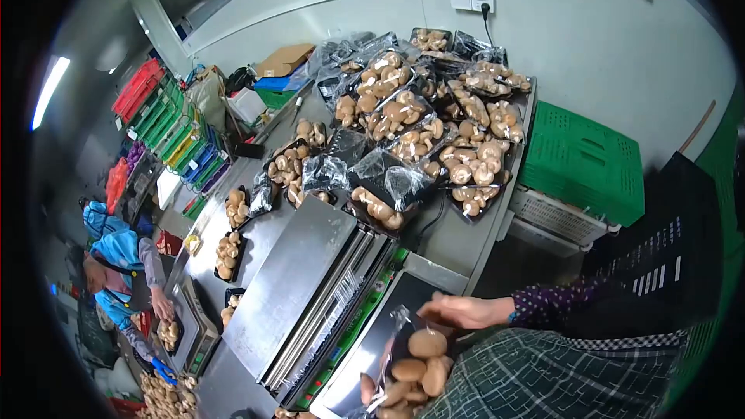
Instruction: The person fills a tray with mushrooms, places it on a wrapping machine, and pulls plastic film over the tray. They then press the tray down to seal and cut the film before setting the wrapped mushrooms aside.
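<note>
A black tray of brown mushrooms (pixel 425 344) under clear film is close to my apron at the bottom of the view. A pinkish fingertip of my left hand (pixel 367 389) shows at the tray's left edge; the rest of that hand is hidden, and it seems to grip the tray. My right hand (pixel 464 311), in a dotted purple sleeve, is just above the tray's upper end, fingers stretched out and slightly blurred, holding nothing. Directly beyond the tray stands the film-wrapping machine (pixel 299 283) with a metal top and green control strip.
Wrapped mushroom packs (pixel 388 112) are heaped at the table's back. Green crates (pixel 586 159) stand at right, coloured crates (pixel 174 132) at left. A co-worker in blue (pixel 120 252) handles a mushroom tray at a scale (pixel 203 345). Mushroom trays (pixel 227 254) lie left of the machine.
</note>
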The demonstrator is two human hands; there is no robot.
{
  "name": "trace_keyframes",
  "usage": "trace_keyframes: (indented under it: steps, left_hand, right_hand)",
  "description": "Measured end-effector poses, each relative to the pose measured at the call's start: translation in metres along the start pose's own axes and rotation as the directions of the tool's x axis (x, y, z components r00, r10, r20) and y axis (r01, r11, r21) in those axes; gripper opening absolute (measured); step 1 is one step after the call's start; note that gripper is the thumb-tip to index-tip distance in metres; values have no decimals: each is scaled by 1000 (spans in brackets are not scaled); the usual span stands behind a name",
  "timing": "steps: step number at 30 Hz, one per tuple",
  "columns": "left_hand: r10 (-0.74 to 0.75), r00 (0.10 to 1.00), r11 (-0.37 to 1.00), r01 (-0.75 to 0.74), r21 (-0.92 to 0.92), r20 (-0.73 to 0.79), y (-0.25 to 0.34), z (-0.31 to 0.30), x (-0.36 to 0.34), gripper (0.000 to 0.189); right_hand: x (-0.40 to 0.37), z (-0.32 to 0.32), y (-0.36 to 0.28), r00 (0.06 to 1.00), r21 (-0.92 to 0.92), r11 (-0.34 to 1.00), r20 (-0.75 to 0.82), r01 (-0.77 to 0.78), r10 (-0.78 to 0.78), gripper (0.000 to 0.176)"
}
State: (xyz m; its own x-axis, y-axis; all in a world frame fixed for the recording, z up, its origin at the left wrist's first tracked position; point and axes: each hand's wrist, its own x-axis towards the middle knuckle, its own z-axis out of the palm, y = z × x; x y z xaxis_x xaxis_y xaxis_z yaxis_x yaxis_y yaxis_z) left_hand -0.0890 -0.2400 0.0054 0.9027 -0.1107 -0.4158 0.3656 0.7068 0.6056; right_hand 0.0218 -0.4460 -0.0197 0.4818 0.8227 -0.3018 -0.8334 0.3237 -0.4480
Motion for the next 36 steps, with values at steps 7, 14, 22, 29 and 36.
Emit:
trace_keyframes:
  steps: [7, 14, 22, 29, 36]
  left_hand:
    - [345, 926, 876, -259, 408, -154, -19, -13, 24, 44]
    - [922, 213, 364, -185, 913, -324, 13, -81, -58, 16]
    - [768, -288, 640, 372, 672, -572, 22, -322, -191, 38]
    - [704, -120, 677, 415, 609, -700, 43, -405, -186, 37]
    - [623, 139, 740, 211, 638, -769, 64, -439, -190, 34]
  right_hand:
    - [37, -8, -108, 741, -982, 168, -175, -85, -649, 35]
    - [128, 32, -106, 937, -479, 813, 66, 332, -344, 37]
    - [193, 181, 169, 818, -846, 532, 330, 35, 472, 49]
    - [282, 183, 321, 991, -985, -145, 104, 90, -86, 66]
    - [331, 170, 342, 960, -972, 9, -232, -233, -158, 60]
